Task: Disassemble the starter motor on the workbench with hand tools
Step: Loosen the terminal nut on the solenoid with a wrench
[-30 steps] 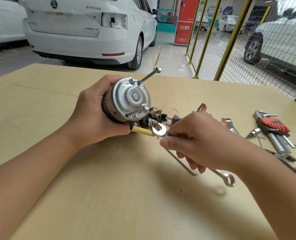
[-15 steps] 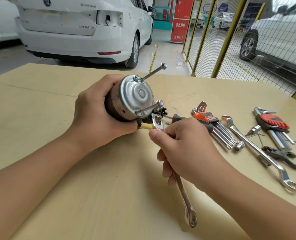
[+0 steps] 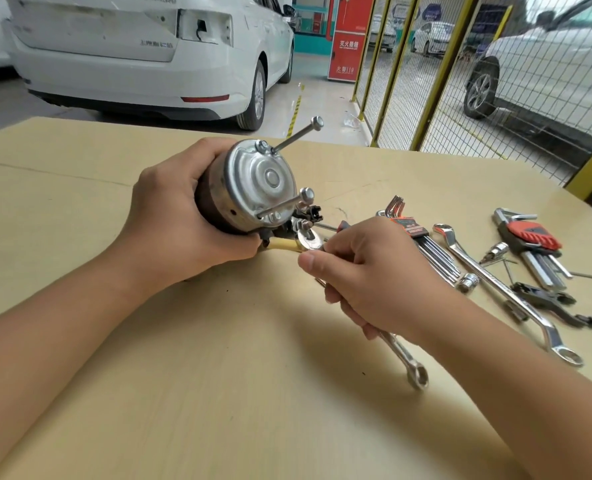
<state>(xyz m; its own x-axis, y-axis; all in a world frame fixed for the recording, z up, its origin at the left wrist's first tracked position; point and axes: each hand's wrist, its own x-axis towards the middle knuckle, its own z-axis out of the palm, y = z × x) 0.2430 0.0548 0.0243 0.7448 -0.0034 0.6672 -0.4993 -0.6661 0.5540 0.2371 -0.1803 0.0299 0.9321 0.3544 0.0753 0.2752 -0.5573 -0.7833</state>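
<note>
My left hand (image 3: 176, 216) wraps around the starter motor (image 3: 253, 188), holding it just above the workbench (image 3: 218, 393), end cap facing me. My right hand (image 3: 374, 275) grips a combination wrench (image 3: 405, 362), its open end seemingly on a terminal nut beneath the motor.

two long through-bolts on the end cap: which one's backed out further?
The upper through-bolt, angling toward the white car: far more bare shank shows than on the lower through-bolt beside the terminals.
</note>
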